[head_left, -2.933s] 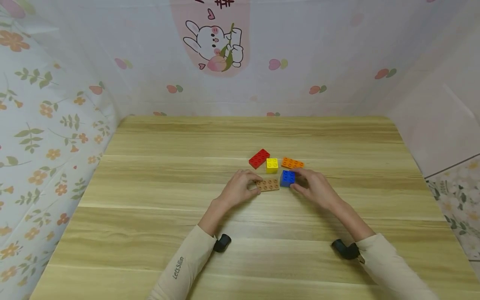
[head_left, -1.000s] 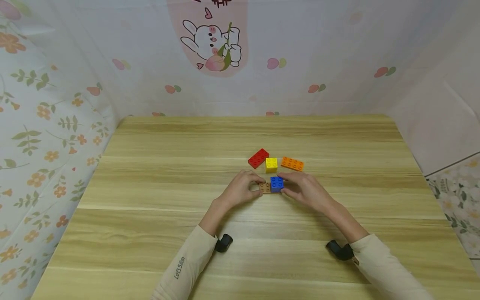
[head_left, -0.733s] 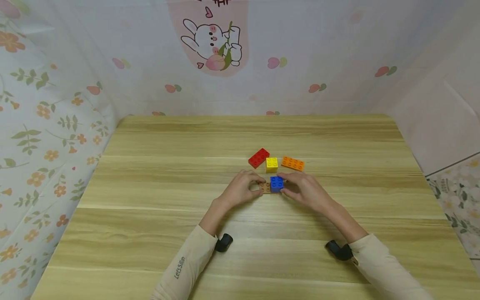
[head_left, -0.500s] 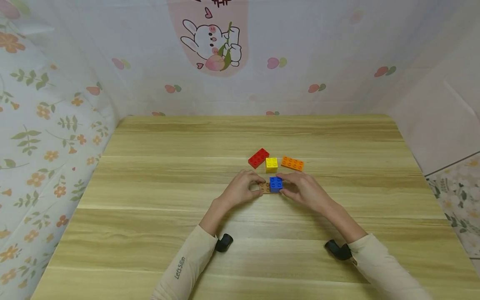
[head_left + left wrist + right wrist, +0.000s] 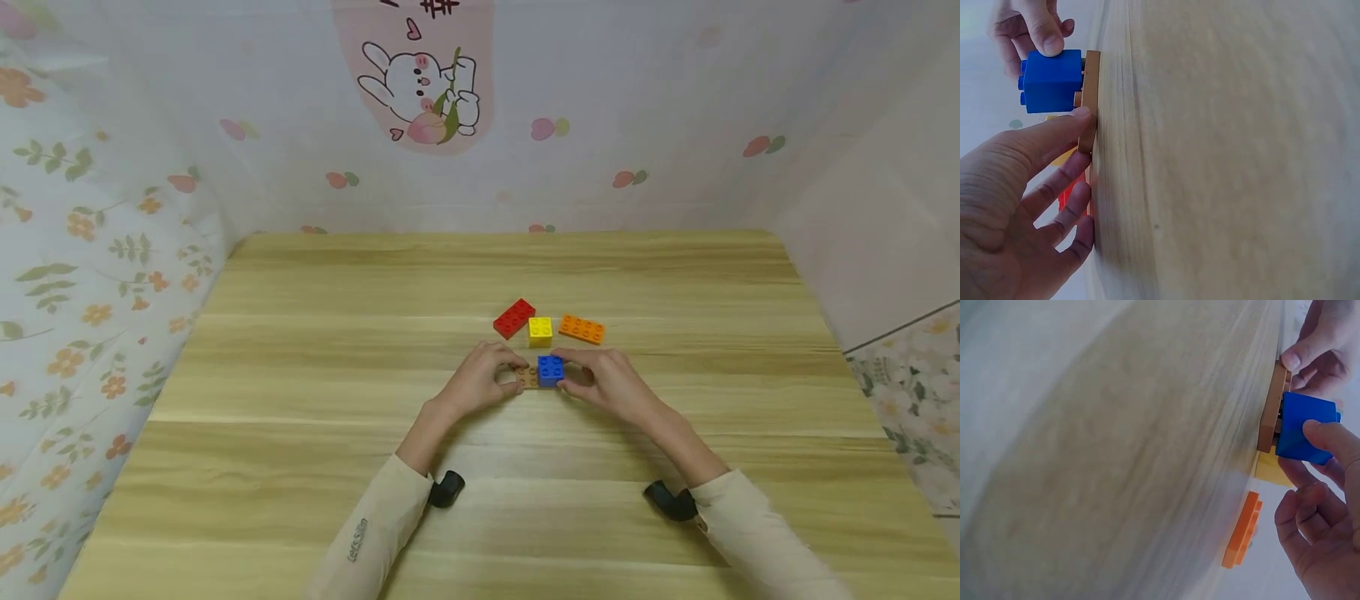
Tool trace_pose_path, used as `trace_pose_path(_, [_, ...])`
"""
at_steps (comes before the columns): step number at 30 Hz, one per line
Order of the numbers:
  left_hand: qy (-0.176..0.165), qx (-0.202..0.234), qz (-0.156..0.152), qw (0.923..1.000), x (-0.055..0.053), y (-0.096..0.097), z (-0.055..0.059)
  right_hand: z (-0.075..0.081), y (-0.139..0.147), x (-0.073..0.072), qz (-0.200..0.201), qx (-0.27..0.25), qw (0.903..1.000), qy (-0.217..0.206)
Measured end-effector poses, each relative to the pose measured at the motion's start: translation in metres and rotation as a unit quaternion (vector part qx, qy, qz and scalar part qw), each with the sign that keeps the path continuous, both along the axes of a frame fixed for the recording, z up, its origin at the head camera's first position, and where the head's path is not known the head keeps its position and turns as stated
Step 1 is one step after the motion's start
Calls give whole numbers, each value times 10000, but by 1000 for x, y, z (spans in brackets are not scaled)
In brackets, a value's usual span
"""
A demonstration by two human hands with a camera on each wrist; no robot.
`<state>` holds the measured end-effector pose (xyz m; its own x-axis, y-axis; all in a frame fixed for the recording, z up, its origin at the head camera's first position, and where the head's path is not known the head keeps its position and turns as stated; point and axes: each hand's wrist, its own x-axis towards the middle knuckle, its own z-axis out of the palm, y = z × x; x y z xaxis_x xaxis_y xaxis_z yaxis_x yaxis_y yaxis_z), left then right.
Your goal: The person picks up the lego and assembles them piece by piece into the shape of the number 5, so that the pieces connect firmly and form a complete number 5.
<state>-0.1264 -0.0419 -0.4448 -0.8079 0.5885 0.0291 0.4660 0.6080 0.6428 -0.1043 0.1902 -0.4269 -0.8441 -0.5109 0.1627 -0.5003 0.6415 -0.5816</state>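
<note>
On the wooden surface (image 5: pixel 315 467), a thin brown studded plate (image 5: pixel 528 377) lies flat near the middle, and a blue square plastic brick (image 5: pixel 551 370) sits on its right part. The left hand (image 5: pixel 480 382) rests just left of the plate, thumb against its near edge; the right hand (image 5: pixel 611 383) is just right of it, fingers on the brick. Farther off stands a row of three: a red oblong brick (image 5: pixel 513 317) at the left, a yellow square brick (image 5: pixel 540 331) in the middle beside it, an orange flat plate (image 5: pixel 582 329) at the right, slightly apart
</note>
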Motion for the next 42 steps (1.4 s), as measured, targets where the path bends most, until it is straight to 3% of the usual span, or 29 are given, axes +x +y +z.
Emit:
trace_pose_path(16, [-74, 84, -3, 9999, 0, 0, -3, -2, 3, -1, -32, -36, 9999, -92])
trace_pose_path(22, [-164, 196, -10, 9997, -2, 2, -2, -1, 5, -4, -66, -95, 9993, -365])
trace_pose_path(42, [-256, 335, 16, 9991, -1, 1, -2, 5, -1, -9, -188, 233, 9977, -607])
